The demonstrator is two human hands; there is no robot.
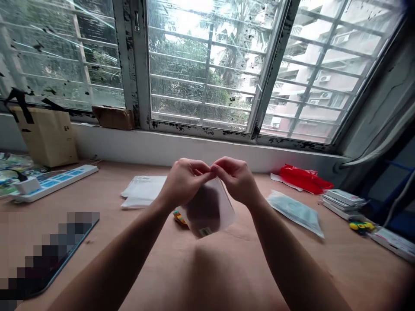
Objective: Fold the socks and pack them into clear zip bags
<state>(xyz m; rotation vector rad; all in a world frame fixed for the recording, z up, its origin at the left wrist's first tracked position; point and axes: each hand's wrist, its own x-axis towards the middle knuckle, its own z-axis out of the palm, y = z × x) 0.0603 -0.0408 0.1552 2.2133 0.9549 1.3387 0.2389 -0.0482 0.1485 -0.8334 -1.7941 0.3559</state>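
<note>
**A frosted plastic pouch [207, 211] pinched above a wooden desk [106, 185]**

We look down along our two bare forearms at the middle of the desk. Our left hand [184, 183] and our right hand [235, 179] are raised close together, fingers curled and almost meeting. Each hand pinches the pouch's top edge between thumb and fingers, so neither hand is spread. The pouch hangs from this grip just above the desk, toward the far side, with a dark shape showing through it and a small barcode label [205, 232] at its lowest corner.

Just behind the pouch, on the left, a small orange-and-yellow object [179, 217] lies on the desk. Farther left are white papers [142, 192], then a white power strip [53, 183]. To the right lie a pale blue plastic packet [295, 214], a red plastic bag [303, 179], a stack of flat boxes [342, 202] and a small yellow-green item [361, 226]. A pixelated dark object [48, 255] sits at the near left. Along the far edge, a beige bag [45, 136] stands at the left, below a barred window [207, 65].
</note>
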